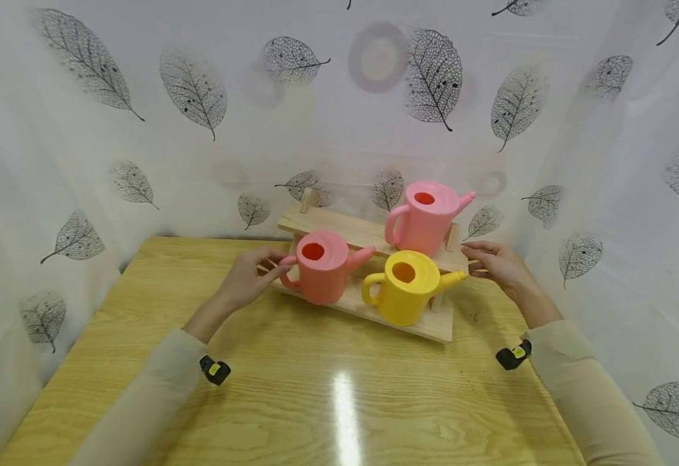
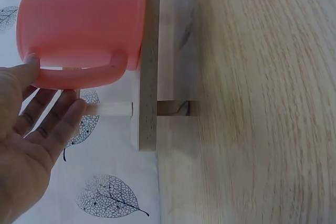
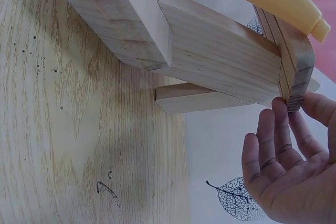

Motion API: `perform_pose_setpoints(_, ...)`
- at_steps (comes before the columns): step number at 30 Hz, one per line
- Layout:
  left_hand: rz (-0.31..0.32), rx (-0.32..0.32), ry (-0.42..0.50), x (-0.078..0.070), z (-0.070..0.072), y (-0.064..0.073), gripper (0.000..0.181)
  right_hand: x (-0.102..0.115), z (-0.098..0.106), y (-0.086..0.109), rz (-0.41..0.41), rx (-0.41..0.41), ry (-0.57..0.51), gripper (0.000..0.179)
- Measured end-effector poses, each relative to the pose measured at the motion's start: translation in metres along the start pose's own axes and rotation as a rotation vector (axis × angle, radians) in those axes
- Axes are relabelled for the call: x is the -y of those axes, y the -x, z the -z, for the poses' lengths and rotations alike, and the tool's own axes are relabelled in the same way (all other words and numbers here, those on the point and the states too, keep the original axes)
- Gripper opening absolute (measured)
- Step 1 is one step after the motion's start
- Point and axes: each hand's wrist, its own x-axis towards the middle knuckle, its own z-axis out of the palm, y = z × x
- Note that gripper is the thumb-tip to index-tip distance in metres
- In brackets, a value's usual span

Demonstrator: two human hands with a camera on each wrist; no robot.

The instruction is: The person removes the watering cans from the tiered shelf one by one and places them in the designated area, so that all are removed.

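Pinching, half-curled hands (image 1: 248, 278) (image 1: 502, 268) hold the coral watering can's handle (image 2: 79, 78) (left) and wooden shelf's end (image 3: 300, 77) (right).

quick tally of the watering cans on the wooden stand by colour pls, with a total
Light pink watering can: 1
Coral watering can: 1
Yellow watering can: 1
Total: 3
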Motion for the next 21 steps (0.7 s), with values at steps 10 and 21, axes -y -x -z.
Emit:
perform_pose_setpoints(10, 0.076, -0.044, 0.023, 0.004, 0.023, 0.033, 0.024, -0.001, 0.000, -0.001, 0.004, 0.004, 0.006, 0.070)
perform_pose_setpoints(21, 0.101, -0.230, -0.044, 0.016, 0.070, 0.084, 0.026, 0.001, -0.001, 0.002, 0.012, 0.004, 0.005, 0.071)
